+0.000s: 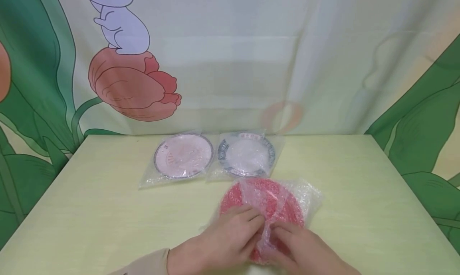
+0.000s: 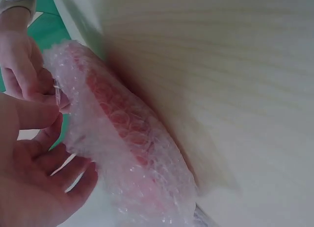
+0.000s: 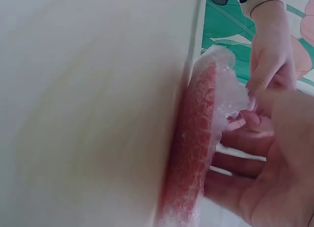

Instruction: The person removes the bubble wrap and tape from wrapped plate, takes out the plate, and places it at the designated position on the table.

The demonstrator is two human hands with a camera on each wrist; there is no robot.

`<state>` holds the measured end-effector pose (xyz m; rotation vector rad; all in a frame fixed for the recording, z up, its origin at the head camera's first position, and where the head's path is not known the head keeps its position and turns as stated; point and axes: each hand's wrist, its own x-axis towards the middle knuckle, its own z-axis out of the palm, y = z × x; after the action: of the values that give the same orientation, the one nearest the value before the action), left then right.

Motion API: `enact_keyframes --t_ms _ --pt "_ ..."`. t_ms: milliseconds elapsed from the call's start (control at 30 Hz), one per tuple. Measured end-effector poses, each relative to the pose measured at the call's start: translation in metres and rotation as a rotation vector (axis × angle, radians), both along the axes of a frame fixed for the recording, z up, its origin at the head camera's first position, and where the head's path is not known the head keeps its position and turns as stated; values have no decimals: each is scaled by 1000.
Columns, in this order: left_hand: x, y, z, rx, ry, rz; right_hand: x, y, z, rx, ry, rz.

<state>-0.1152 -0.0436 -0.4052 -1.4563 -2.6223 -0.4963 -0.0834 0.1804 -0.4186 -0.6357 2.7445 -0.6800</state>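
A red round thing, flat like a plate [image 1: 235, 197], lies wrapped in bubble wrap [image 1: 310, 197] near the front of the table. Over its middle, my left hand [image 1: 230, 233] pinches a raised edge of the wrap between thumb and forefinger. In the left wrist view the other fingers of the left hand [image 2: 39, 163] rest loosely against the bubble wrap [image 2: 93, 143]. My right hand [image 1: 305, 243] meets it from the other side, its fingertips gripping the same raised fold. The right wrist view shows the right hand [image 3: 279, 163] close along the wrapped red edge [image 3: 194, 138].
Behind the hands lie two more plates in clear bubble wrap: a pinkish plate with a dark rim [image 1: 185, 155] and a white plate with a blue patterned rim [image 1: 248, 155]. The pale yellow table [image 1: 108, 211] ends at a printed curtain [image 1: 230, 67].
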Motion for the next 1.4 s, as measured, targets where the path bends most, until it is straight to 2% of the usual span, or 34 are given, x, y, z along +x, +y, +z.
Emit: enact_keyframes --t_ms 133,333,433,667,800,967,1067,1200,1400 --pt "-1 1 -1 -52 -50 6 1 -1 -1 27 21 -57" --pt "-2 3 1 -125 -79 25 -1 -2 -1 96 -22 -44" --pt "-4 3 1 -120 -100 27 -2 -2 1 109 -39 -36" --pt "-7 4 1 -109 -130 25 -2 -4 4 129 -8 -8" --pt "-7 5 2 -112 -169 38 -2 -5 5 137 -50 -21" --pt "-6 7 4 -127 -184 56 -2 -4 4 122 -24 -2" --pt "-7 7 5 -128 -222 73 -3 -4 3 120 -23 2" --pt "-10 7 6 -101 -280 88 -6 -4 3 121 -40 -1" --pt "-14 7 6 -65 -291 82 -6 -4 2 111 -39 1"
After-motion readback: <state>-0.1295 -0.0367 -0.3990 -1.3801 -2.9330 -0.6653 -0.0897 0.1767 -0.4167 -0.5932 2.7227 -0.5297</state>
